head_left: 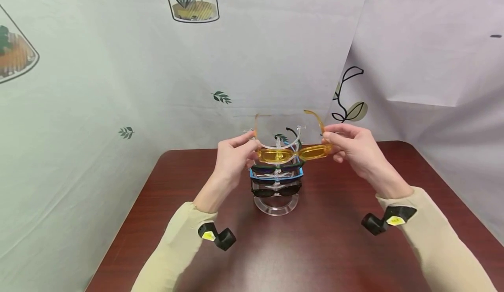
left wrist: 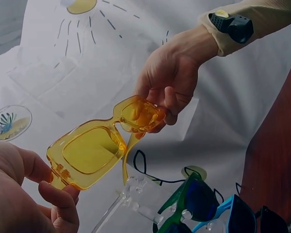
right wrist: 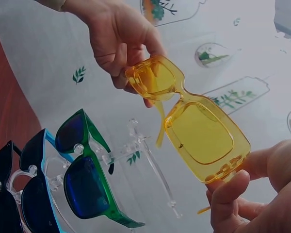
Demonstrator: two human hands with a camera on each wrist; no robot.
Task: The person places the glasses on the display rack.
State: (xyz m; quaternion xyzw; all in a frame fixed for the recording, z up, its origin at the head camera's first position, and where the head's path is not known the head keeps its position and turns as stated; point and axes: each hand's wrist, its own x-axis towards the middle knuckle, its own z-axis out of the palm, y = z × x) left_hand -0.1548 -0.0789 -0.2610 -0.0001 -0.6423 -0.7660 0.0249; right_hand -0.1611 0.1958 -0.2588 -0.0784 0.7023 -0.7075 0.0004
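Observation:
Yellow sunglasses (head_left: pixel 313 152) with see-through yellow frame and lenses are held between both hands, temples unfolded and pointing away. My left hand (head_left: pixel 233 158) pinches the left hinge corner between thumb and fingers. At the opposite corner, my right hand (head_left: pixel 356 148) pinches the frame in the same way. Close behind and below is a clear display stand (head_left: pixel 277 209), its bare top arm (right wrist: pixel 157 170) showing in the right wrist view. Green sunglasses (right wrist: pixel 87 187) sit highest on the stand, then blue sunglasses (head_left: pixel 276 179), then black sunglasses (head_left: pixel 277 191) lowest.
The stand's round base rests on a dark red-brown table (head_left: pixel 323 239). A pale curtain (head_left: pixel 138 56) printed with plants and jars hangs behind and beside the table. Black cameras are strapped to both wrists.

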